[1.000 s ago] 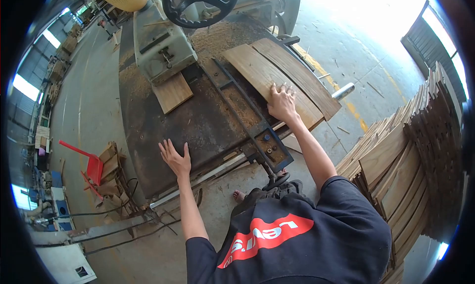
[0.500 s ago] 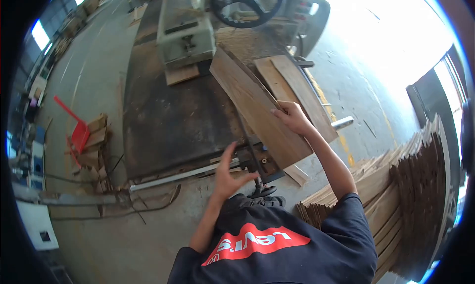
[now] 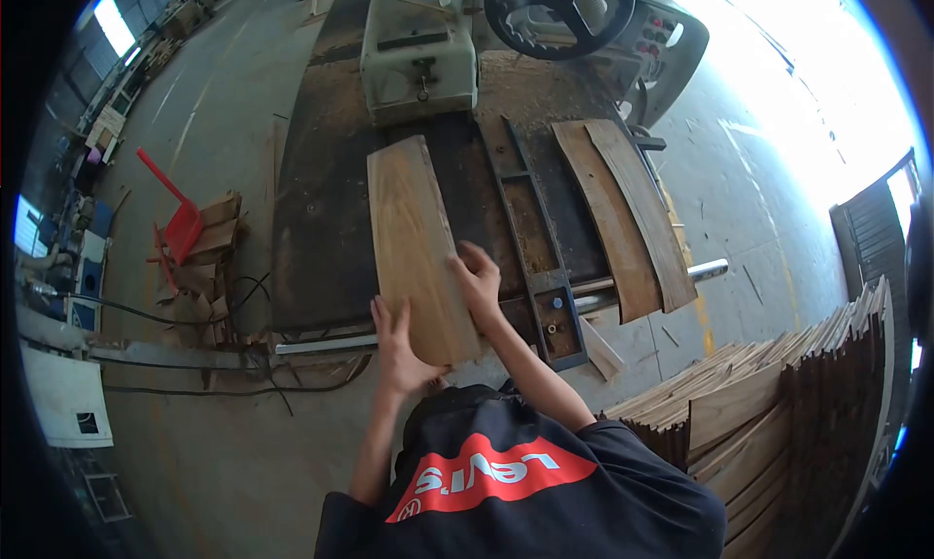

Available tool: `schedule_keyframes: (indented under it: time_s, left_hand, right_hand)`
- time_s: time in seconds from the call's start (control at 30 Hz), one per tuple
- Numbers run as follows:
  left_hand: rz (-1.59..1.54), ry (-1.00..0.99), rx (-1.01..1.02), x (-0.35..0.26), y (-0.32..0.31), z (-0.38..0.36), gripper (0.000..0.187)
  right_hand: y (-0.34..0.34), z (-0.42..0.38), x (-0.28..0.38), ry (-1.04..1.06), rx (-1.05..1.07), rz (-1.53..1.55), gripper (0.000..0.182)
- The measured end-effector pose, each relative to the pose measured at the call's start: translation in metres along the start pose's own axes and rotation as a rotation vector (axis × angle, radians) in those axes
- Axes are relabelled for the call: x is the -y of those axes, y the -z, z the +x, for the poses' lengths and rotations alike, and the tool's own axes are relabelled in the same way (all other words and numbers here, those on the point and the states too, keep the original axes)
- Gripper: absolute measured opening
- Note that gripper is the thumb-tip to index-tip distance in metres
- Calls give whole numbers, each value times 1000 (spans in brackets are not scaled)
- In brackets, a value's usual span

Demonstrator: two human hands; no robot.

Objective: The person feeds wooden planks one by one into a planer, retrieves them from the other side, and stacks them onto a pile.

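A wooden board lies lengthwise over the dark machine table, its far end close to the grey machine housing. My left hand grips its near left corner, fingers along the edge and thumb by the near end. On the right edge, my right hand is closed around the board with its fingers curled. The undersides of both grips are hidden, and so is whether the board rests flat on the table.
Right of a dark metal guide frame lie two boards. A handwheel rises at the back. Stacked planks stand at the lower right. At left, a red dustpan leans by wood scraps.
The board has swung from the right to the table's middle and now lies lower. My left hand, free and open before, has closed on its near corner. The camera view has shifted.
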State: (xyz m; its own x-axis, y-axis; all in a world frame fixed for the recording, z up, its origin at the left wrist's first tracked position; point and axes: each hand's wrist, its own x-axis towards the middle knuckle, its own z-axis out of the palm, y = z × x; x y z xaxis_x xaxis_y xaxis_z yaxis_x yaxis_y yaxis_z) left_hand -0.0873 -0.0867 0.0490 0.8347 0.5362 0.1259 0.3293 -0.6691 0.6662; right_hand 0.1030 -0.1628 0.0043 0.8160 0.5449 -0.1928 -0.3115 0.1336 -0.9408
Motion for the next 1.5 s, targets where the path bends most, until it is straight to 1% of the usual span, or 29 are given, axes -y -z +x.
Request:
schedule_keyframes:
  time_s: [0.07,0.1,0.17,0.2,0.23,0.27,0.3,0.33,0.4,0.47,0.57,0.8,0.9,1.0,1.07,1.2,1.37,1.43,1.5]
  left_hand:
    - [-52,-125,4,29,7,17,129]
    - [-41,-124,8,44,5,21,129]
    - [89,-206,-57,69,-2,33,126]
    - [92,-211,-52,64,0,34,126]
    - [186,-139,-87,54,3,36,126]
    - [277,-68,-124,48,5,41,125]
    - [276,-76,-119,50,6,46,125]
    - [262,-116,-114,54,5,48,125]
    - [247,-160,-101,62,4,49,125]
    - [149,-236,-104,69,2,54,125]
    - [106,-255,-121,74,1,55,123]
    - [77,-242,-150,70,0,55,121]
    - [82,-236,-150,67,0,57,119]
    - [94,-221,-160,68,-5,60,114]
    - [115,-250,-132,69,-5,63,114]
    - [100,-276,-142,69,-9,72,113]
    - [117,-238,-124,67,-15,78,117]
    - [131,-251,-130,68,-14,88,119]
    - [147,-262,-135,70,-15,100,120]
  right_hand:
    - [-16,2,6,477,-330,-378,50]
    - [-20,-1,2,472,-331,-367,50]
    - [-23,-12,-14,683,-101,-974,64]
    - [-29,-19,-31,610,-21,-949,68]
    - [-32,-27,-36,612,-32,-946,68]
    - [-35,-32,-39,642,-36,-1012,67]
    - [-36,-34,-40,665,-37,-1081,67]
    - [-34,-35,-39,625,-12,-1106,66]
    - [-35,-38,-40,620,-24,-1109,64]
    - [-34,-36,-38,634,-25,-1115,63]
    - [-36,-41,-39,616,-4,-1161,65]
    - [-35,-41,-37,555,-2,-1173,62]
    - [-35,-40,-37,557,-13,-1182,60]
    - [-29,-38,-39,576,-25,-1193,58]
    - [-30,-35,-40,593,-45,-1179,55]
    - [-28,-28,-33,607,-76,-1180,52]
    - [-28,-13,-25,603,-109,-1186,51]
    - [-31,-3,-26,605,-127,-1187,52]
    - [-36,11,-27,658,-186,-1206,51]
